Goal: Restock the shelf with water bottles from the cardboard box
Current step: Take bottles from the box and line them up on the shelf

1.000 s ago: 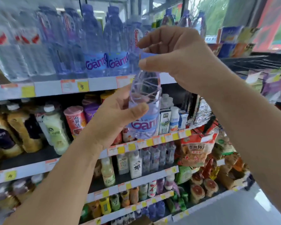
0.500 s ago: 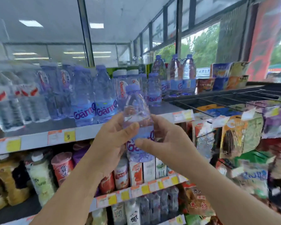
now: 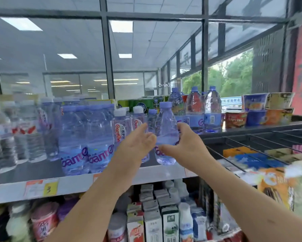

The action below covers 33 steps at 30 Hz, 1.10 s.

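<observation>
The small water bottle [image 3: 166, 130] is upright over the front of the top shelf [image 3: 77, 186]. The right hand [image 3: 188, 145] curls round it from three o'clock. The left hand [image 3: 138, 144], fingers nearly straight, touches it at nine o'clock. Bigger bottles [image 3: 87, 137] crowd further toward nine o'clock, and cartons [image 3: 169, 224] stand below at six.

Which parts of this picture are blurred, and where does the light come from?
Head view: the held bottle is fairly sharp, while the bottles at far left and the packs at lower right are smeared. Head view: the ceiling panels and the bright window give the light. Head view: the posts lean, probably from the wide lens.
</observation>
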Tool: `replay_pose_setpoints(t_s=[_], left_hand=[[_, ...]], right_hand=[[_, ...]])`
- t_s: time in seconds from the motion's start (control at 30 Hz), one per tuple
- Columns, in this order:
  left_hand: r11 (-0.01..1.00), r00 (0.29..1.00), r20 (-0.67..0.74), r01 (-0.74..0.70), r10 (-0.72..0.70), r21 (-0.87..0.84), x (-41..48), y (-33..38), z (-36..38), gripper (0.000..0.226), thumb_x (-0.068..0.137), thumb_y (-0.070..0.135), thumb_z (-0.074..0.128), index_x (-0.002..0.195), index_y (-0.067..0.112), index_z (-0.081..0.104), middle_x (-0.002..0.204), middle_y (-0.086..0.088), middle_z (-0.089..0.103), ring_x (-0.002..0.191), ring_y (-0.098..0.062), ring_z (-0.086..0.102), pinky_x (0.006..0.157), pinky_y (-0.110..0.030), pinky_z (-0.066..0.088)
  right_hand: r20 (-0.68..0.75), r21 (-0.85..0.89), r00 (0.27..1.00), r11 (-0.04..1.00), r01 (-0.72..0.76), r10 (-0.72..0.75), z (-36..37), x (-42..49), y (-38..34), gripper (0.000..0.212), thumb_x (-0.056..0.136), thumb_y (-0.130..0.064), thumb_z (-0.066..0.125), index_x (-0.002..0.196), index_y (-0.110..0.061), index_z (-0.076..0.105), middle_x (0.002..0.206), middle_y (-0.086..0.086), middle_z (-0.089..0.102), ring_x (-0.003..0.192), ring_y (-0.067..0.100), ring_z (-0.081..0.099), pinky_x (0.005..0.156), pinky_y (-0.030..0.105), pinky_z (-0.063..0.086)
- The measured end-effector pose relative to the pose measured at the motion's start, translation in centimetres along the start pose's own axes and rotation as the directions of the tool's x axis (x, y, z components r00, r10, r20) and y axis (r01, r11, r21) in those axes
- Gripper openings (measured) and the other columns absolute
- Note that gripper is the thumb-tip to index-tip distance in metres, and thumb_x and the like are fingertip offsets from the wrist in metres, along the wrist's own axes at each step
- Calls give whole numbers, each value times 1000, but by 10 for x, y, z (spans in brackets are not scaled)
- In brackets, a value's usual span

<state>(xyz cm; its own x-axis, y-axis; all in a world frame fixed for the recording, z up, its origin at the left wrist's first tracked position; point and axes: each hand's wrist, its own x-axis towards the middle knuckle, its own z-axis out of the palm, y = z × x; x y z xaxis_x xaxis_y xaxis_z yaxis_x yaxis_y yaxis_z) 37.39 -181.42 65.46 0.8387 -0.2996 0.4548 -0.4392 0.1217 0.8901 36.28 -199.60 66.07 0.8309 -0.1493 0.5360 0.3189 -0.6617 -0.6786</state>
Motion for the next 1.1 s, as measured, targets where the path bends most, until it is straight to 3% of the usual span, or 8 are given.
replay_pose_setpoints(t_s=[0.07, 0.17, 0.37, 0.53, 0.67, 0.87, 1.03, 1.1], left_hand=[[999, 1000, -4, 28, -28, 26, -1, -4, -7, 52, 72, 57, 71, 122, 49, 61, 135, 11, 64, 125, -7, 58, 109, -38, 40], [997, 1000, -24, 18, -16, 70, -2, -9, -15, 65, 68, 68, 75, 126, 43, 63, 124, 13, 70, 119, -6, 63, 104, -36, 44], [991, 999, -38, 4, 1, 137, -1, -19, -27, 60, 66, 56, 66, 122, 33, 66, 107, 8, 77, 107, -10, 70, 97, -36, 49], [993, 999, -36, 26, -23, 112, 3, -31, -30, 56, 68, 50, 68, 120, 29, 67, 104, 5, 78, 102, -14, 72, 96, -37, 51], [993, 999, -15, 51, -50, 103, 1, -43, -30, 53, 71, 44, 68, 121, 26, 68, 103, 3, 78, 100, -12, 73, 92, -28, 53], [993, 997, 37, 61, -65, 102, -6, -48, -32, 51, 66, 51, 69, 114, 34, 69, 107, 11, 77, 106, -1, 68, 83, -7, 50], [994, 997, 45, 60, -65, 96, -12, -43, -36, 43, 68, 54, 72, 108, 40, 74, 108, 11, 76, 108, -1, 68, 82, -10, 51], [993, 997, 55, 48, -54, 110, -18, -40, -40, 43, 66, 64, 74, 107, 50, 72, 109, 14, 76, 107, 0, 67, 86, -17, 49]], right_hand=[[10, -61, 1000, 998, -26, 26, 10, 19, 13, 75, 70, -45, 75, 132, -19, 41, 93, -4, 65, 70, 10, 63, 55, 27, 49], [9, -92, 998, 994, -58, 59, 25, 40, 31, 71, 72, -41, 77, 128, -18, 40, 88, -5, 62, 71, 12, 62, 60, 33, 52], [35, -128, 996, 989, -75, 80, 42, 74, 49, 59, 74, -39, 78, 116, -20, 41, 97, 1, 63, 75, 15, 60, 61, 34, 49], [71, -164, 995, 985, -57, 69, 54, 89, 51, 62, 75, -44, 78, 124, -23, 46, 112, -1, 65, 89, 19, 58, 74, 33, 47], [81, -201, 995, 979, -43, 61, 65, 95, 49, 82, 76, -43, 78, 141, -17, 36, 129, 6, 60, 108, 26, 59, 80, 33, 45], [68, -241, 994, 968, -71, 89, 74, 97, 52, 91, 76, -41, 77, 146, -16, 24, 128, 12, 60, 96, 26, 59, 76, 35, 47], [99, -282, 987, 954, -97, 130, 65, 82, 42, 100, 80, -36, 74, 155, -19, 10, 130, 11, 59, 105, 27, 59, 75, 29, 44], [43, -229, 993, 968, -101, 113, 57, 62, 30, 91, 83, -36, 71, 155, -23, 16, 121, 8, 62, 93, 21, 60, 75, 29, 45]])
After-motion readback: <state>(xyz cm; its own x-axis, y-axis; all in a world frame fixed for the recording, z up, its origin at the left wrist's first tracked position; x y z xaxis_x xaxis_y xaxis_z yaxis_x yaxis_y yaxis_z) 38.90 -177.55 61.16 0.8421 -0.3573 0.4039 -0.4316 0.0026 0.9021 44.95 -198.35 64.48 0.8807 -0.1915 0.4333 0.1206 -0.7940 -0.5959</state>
